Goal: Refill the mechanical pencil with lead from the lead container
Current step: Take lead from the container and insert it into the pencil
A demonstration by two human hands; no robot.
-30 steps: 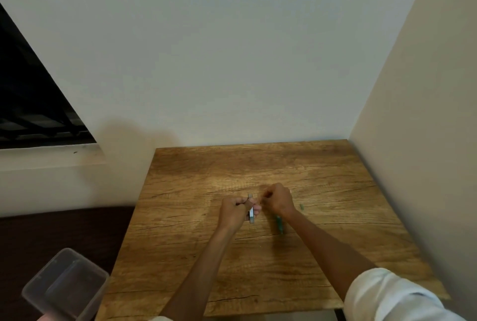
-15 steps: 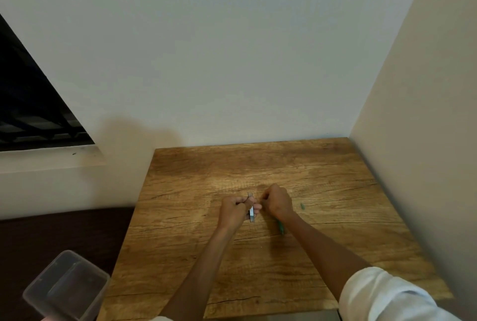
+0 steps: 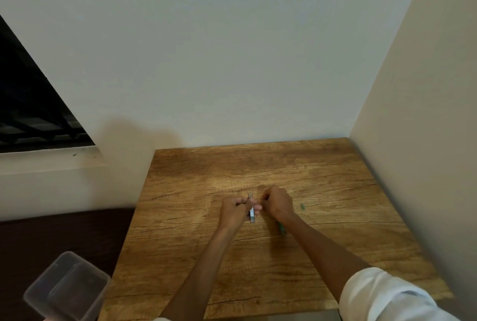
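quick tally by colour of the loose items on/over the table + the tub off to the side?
Green: 2, pencil partly under the right forearm, small piece on the table
Grey: 1, lead container in left hand
Clear: 1, plastic tub
Total: 4

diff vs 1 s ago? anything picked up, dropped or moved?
Almost nothing changed. The left hand still pinches the small grey lead container, and the right hand stays closed beside it; what its grip holds is hidden. The green pencil and small green cap lie where they were on the table. The view shifted slightly.
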